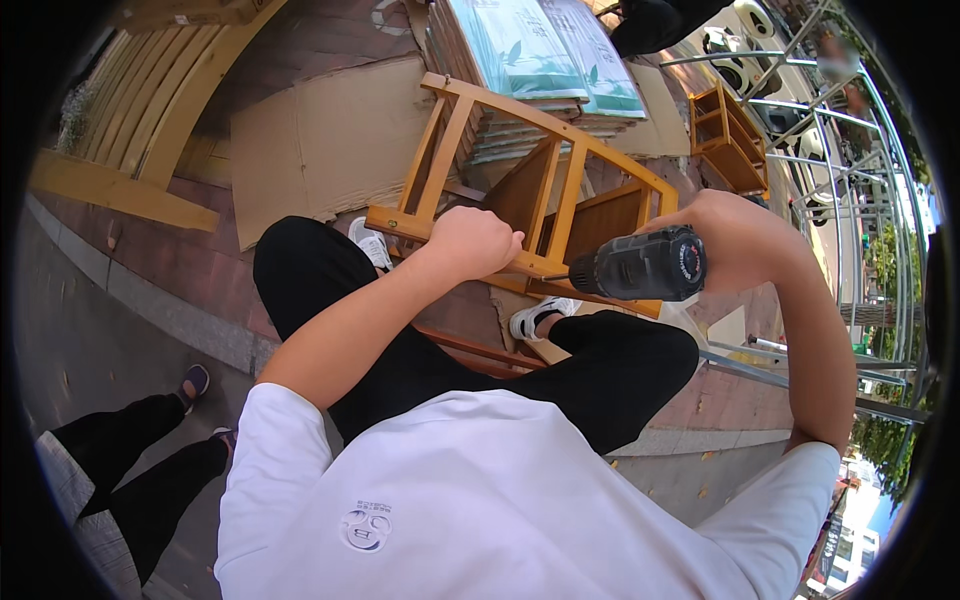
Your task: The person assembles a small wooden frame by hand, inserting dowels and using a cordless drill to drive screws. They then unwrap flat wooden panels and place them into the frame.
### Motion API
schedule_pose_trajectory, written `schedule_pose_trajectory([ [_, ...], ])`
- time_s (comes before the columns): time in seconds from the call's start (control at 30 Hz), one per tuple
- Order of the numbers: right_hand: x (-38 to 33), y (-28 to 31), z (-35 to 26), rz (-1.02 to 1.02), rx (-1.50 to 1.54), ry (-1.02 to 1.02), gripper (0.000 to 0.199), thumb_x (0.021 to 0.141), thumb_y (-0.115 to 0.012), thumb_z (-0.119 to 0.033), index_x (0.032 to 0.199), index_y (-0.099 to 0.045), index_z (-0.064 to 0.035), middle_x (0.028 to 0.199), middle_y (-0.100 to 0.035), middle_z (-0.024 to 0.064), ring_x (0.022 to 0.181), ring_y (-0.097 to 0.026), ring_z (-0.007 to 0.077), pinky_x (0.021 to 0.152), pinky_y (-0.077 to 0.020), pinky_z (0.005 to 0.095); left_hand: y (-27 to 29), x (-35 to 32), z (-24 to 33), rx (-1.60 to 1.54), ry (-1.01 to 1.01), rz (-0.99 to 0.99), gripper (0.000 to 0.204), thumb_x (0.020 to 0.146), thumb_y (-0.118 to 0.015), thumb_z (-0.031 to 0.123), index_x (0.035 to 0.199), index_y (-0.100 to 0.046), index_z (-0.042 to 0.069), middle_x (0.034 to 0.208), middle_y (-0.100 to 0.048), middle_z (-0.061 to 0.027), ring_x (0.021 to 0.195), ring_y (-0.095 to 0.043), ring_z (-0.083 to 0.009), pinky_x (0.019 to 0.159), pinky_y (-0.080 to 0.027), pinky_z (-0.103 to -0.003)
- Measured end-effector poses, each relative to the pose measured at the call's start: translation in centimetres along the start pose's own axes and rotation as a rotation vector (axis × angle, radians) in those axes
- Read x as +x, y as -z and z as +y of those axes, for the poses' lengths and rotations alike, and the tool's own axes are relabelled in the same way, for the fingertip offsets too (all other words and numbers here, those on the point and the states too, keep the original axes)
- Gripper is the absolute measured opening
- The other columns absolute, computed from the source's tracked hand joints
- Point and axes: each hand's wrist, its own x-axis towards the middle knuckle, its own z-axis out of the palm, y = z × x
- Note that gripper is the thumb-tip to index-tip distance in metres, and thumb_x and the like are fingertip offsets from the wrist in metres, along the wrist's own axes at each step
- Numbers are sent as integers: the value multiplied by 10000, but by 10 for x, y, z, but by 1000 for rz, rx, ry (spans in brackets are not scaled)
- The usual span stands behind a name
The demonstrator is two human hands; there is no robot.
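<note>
An orange-brown wooden shelf frame (568, 195) with inset panels lies on its side in front of my knees. My left hand (470, 243) is closed over its near rail, left of the middle. In my right hand (735, 240) is a dark cordless drill (645, 265), its body lying roughly level above the right part of that rail. The thin bit points left and meets the rail's edge; whether a screw sits at its tip is too small to tell. Most of the drill's grip is hidden behind my fingers and wrist.
Behind the frame stands a stack of wrapped boards (515, 55). A flat cardboard sheet (320, 140) lies left of it, beside a slatted wooden piece (125, 195). At the right are a small wooden shelf (728, 140) and metal tubing (800, 160). Another person's legs (150, 470) show at lower left.
</note>
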Motion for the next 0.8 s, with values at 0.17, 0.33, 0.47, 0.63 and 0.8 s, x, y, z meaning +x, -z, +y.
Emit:
schedule_pose_trajectory([
  [0.17, 2, 45, 26, 358, 308, 54, 406, 679, -858, -122, 1058, -732, -50, 823, -726, 58, 690, -684, 221, 695, -561, 335, 12, 1, -10, -143, -34, -72, 447, 1041, -503, 354, 822, -738, 43, 849, -730, -163, 853, -709, -366, 758, -573, -486],
  [0.33, 73, 78, 21, 361, 543, -297, 192, 761, -767, -113, 892, -677, -5, 613, -602, 30, 487, -548, 116, 494, -439, 287, 80, 19, -69, -391, -106, 266, 311, 1001, -618, 289, 899, -696, 6, 899, -652, -154, 912, -651, -362, 822, -523, -463],
  [0.47, 117, 96, 18, 361, 639, -260, 151, 751, -751, -60, 828, -638, 3, 621, -592, 40, 469, -546, 116, 450, -410, 278, 96, 65, -167, -307, 91, 767, 207, 976, -649, 225, 998, -731, 36, 1024, -702, -134, 1002, -657, -335, 887, -544, -409],
  [0.63, 149, 111, 15, 332, 519, -234, 240, 748, -756, -156, 665, -636, 34, 555, -595, 76, 432, -559, 152, 459, -429, 291, 76, 94, -210, -565, 84, 587, 199, 960, -704, 180, 1078, -746, 26, 1049, -731, -102, 941, -692, -241, 869, -552, -344],
  [0.8, 163, 127, 6, 304, 505, -214, 173, 762, -736, -112, 755, -636, 29, 597, -594, 63, 445, -553, 144, 444, -418, 292, 58, 116, -220, -929, 56, 420, 220, 953, -743, 144, 1105, -747, -15, 999, -754, -72, 929, -674, -139, 860, -538, -309],
])
